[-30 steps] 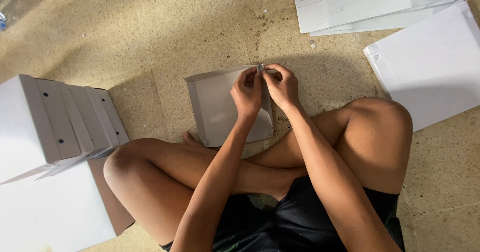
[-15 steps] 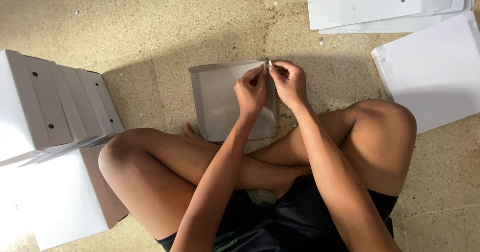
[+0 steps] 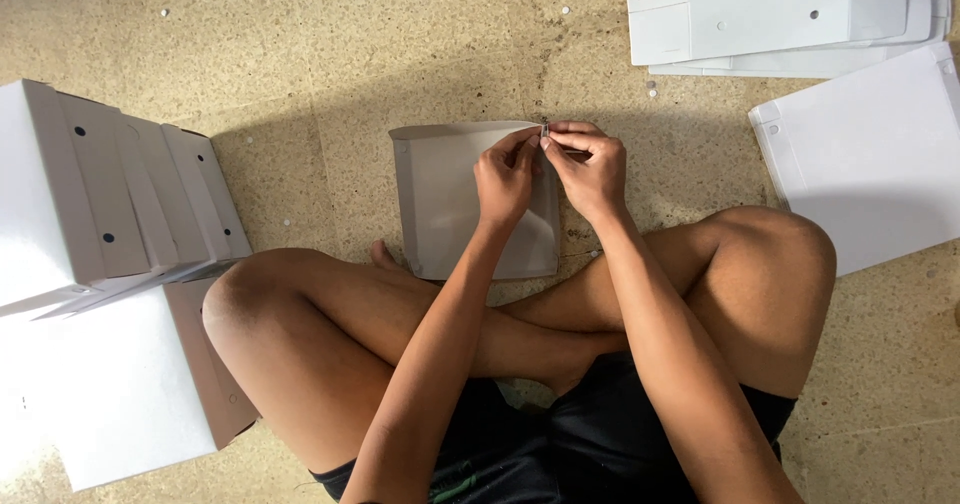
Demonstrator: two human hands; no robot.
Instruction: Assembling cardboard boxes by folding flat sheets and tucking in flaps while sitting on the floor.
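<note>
A grey cardboard box part (image 3: 440, 204), folded into a shallow tray, lies on the floor in front of my crossed legs. Both hands meet at its far right corner. My left hand (image 3: 505, 176) pinches the corner flap from the left. My right hand (image 3: 587, 166) pinches the same corner from the right, with a small metal piece (image 3: 544, 132) between the fingertips of both hands. My hands cover the tray's right wall.
Several assembled white boxes (image 3: 110, 194) are nested at the left, above a larger white box (image 3: 110, 384). Flat white cardboard sheets (image 3: 780, 14) are stacked at the top right, another sheet (image 3: 880, 154) at the right. Small paper dots litter the speckled floor.
The view has shifted slightly, so the tray and my hands sit a little to the right. My fingers stay pinched at the same corner of the tray.
</note>
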